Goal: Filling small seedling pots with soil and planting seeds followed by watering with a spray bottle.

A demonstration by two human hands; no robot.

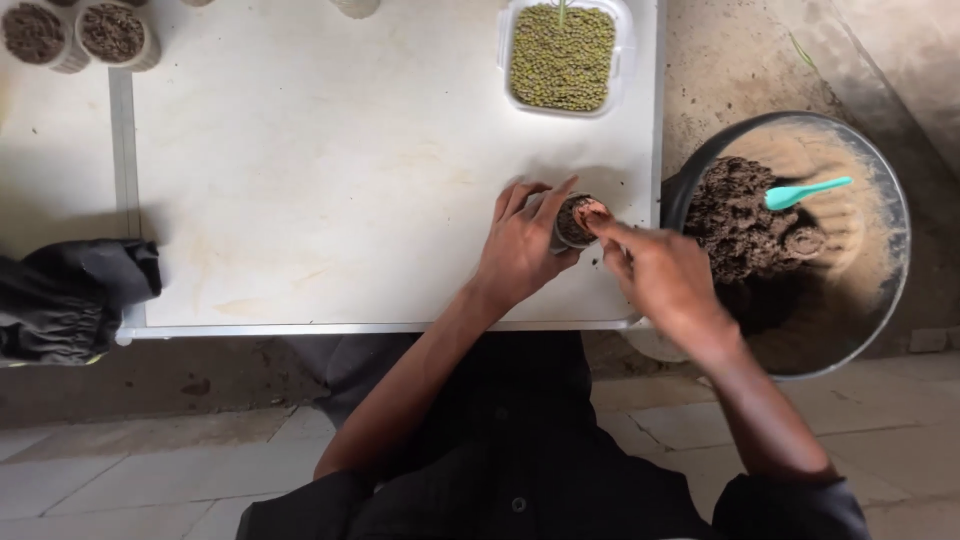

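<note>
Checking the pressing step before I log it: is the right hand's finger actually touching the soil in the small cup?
Touching. The head view shows the right hand with its fingertip pressed onto the soil in the small cup, no gap visible; the left hand wraps the cup.

Crumbly matt soil (745, 215) fills the smooth, dusty metal bowl (890, 290).

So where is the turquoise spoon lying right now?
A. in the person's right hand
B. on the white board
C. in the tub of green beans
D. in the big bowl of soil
D: the spoon rests on the soil inside the big bowl, apart from the right hand, which touches the small cup.
</note>
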